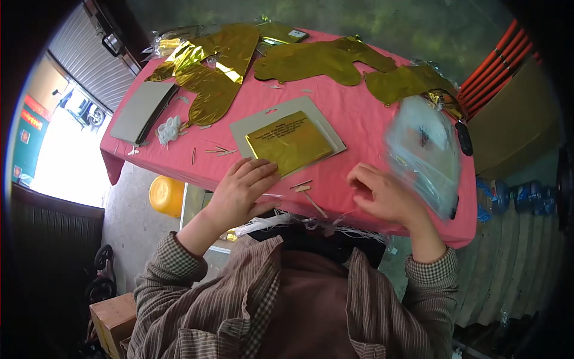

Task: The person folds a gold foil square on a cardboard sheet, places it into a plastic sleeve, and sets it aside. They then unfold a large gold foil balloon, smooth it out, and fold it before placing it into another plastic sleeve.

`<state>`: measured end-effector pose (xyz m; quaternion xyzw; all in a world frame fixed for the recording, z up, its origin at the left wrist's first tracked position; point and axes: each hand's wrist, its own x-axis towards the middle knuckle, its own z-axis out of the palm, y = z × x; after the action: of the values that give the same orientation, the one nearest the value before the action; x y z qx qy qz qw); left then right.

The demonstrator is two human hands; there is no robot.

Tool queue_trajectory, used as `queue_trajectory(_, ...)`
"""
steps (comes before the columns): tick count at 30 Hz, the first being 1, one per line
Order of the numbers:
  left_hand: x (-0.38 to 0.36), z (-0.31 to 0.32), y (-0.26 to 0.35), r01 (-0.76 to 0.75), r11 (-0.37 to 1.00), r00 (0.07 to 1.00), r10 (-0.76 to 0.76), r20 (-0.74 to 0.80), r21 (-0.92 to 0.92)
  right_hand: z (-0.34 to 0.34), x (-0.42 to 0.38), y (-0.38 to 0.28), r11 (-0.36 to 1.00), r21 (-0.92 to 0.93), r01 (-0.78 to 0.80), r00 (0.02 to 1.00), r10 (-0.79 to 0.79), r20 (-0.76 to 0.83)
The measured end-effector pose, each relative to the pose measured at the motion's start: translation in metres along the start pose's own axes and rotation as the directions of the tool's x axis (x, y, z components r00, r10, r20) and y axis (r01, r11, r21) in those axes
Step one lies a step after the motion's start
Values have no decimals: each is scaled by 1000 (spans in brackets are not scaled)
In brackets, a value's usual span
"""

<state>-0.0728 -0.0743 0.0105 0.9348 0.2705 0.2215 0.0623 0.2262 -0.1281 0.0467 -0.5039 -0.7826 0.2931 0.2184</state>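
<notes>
A folded gold foil sheet (290,142) with printed text lies on a grey card (242,128) that has a hanging slot. My left hand (246,188) rests its fingertips at the lower left corner of the foil, fingers spread and nothing gripped. To the right, my right hand (382,192) hovers over the pink cloth with curled fingers; whether it holds anything small is hidden. Between the hands lie thin wooden sticks (312,200). A stack of clear plastic bags (421,152) is beside my right hand.
Flat gold foil balloons (317,61) spread along the far side of the pink table (179,161). Grey cards (142,112) are stacked at the left, near a white string bundle (169,130). A black-handled tool (464,139) lies at the right edge; a yellow bucket (167,195) stands below.
</notes>
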Motion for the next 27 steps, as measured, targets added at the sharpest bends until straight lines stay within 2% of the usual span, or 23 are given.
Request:
queue_trajectory(1,-3,-2,0,-14,1000,1000,13,13,18,6,1,4,998,39,42,992,-37,-118)
queue_trajectory(2,-5,-4,0,-11,1000,1000,11,15,16,9,2,11,998,41,40,993,-35,-115)
queue_trajectory(4,-9,-10,0,-12,996,1000,11,10,83,12,4,25,946,-282,158,957,-218,-194)
queue_trajectory(7,-14,-14,2,1,992,1000,1,-12,127,19,4,30,919,-370,137,958,-218,-187)
queue_trajectory(8,-15,-12,1,6,992,1000,-4,-11,126,20,6,29,919,-368,140,958,-219,-182)
queue_trajectory(10,-17,-7,-1,24,1000,988,-21,-154,18,23,13,28,933,-246,262,928,-313,-200)
queue_trajectory(11,-17,-6,-2,27,999,988,-24,-154,19,24,16,29,933,-245,264,928,-315,-198)
queue_trajectory(13,-15,-5,-3,115,984,968,-141,-208,-134,26,22,31,932,-107,345,906,-361,-221)
queue_trajectory(14,-14,-4,-3,118,984,967,-144,-209,-134,27,23,30,932,-106,347,906,-363,-219)
queue_trajectory(17,-14,-2,-2,147,967,944,-199,-261,-208,31,27,25,959,-71,273,932,-282,-227)
queue_trajectory(19,-15,-3,-2,199,948,940,-257,-226,-249,36,31,27,980,94,174,961,-148,-233)
queue_trajectory(20,-15,-3,-2,200,948,940,-257,-226,-249,38,33,31,980,95,174,961,-148,-232)
queue_trajectory(22,-15,-2,-3,235,925,923,-309,-231,-298,41,38,37,959,282,14,972,53,-228)
queue_trajectory(27,-12,-4,-3,341,894,908,-393,-144,-293,36,52,32,921,375,-109,964,190,-187)
